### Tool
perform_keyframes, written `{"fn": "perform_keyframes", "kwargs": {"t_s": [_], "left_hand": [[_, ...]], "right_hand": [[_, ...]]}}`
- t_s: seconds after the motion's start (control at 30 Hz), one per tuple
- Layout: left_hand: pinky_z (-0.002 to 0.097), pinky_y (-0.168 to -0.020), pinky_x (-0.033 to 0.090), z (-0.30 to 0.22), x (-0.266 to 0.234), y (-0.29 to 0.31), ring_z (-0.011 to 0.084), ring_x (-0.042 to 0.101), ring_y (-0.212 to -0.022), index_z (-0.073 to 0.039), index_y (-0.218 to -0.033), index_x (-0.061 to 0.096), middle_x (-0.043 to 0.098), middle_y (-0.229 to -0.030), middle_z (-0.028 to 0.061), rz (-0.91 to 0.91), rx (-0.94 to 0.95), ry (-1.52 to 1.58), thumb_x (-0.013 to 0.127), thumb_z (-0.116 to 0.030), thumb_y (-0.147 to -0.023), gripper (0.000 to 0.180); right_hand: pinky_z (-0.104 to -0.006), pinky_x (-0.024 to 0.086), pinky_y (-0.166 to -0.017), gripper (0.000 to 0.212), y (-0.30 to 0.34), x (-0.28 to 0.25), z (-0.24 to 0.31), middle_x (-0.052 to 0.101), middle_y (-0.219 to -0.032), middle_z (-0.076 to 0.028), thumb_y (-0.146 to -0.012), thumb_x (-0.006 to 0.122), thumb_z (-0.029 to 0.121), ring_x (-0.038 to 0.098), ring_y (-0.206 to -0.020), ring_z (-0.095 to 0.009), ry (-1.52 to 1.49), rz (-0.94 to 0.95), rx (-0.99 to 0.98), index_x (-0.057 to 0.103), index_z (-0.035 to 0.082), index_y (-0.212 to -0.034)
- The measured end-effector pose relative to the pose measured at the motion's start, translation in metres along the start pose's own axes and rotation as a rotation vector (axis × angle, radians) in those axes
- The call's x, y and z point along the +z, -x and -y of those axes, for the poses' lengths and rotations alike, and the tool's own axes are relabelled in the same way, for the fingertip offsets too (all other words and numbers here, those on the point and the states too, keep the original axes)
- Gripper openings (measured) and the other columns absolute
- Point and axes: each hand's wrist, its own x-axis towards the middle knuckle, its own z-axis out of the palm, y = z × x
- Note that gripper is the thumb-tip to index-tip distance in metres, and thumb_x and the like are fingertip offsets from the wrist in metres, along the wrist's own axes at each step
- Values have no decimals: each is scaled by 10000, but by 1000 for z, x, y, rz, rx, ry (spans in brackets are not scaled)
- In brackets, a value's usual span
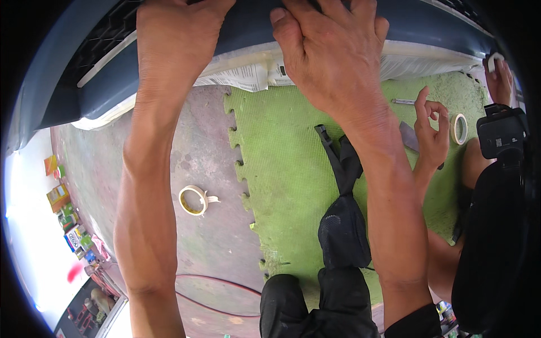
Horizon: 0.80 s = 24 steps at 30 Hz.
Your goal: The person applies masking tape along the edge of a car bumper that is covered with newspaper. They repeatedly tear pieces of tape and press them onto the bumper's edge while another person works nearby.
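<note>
A dark blue-grey car bumper (248,28) spans the top of the view. Along its lower edge runs a pale masking tape strip (242,58), with newspaper sheets (242,77) hanging beneath. My left hand (174,42) is up at the bumper, left of the middle; its fingertips are cut off by the upper edge, so what they hold, if anything, is hidden. To its right, my right hand (335,62) rests on the bumper face with the thumb held apart and the fingers spread, some running out of view. Nothing shows in its grasp.
A masking tape roll (182,201) lies on the concrete floor (152,225) beside a green foam mat (282,169). A black fabric item (344,231) is near my knees. At right, a co-worker's hand (435,138) is near another tape roll (454,129) and a scraper (409,136). A red hose (225,281) curves below.
</note>
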Motion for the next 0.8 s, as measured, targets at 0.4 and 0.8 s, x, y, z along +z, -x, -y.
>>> {"fn": "perform_keyframes", "kwargs": {"t_s": [0.4,0.8], "left_hand": [[396,-767,560,-20,-4,9,225,723,-806,84,-1003,769,779,-867,191,5,136,-207,674,-141,-1000,245],[505,-842,579,-6,8,4,455,764,-910,48,-1014,743,766,-923,284,-93,157,-316,649,-130,-1020,201]], "right_hand": [[-534,436,-951,419,-1,8,1,615,-1415,-89,-1007,620,256,531,-1148,-341,40,-33,10,740,65,-1360],[-532,443,-954,417,-4,1,11,606,-1408,-92,-1006,617,261,533,-1148,-340,30,20,61,738,69,-1357]]}}
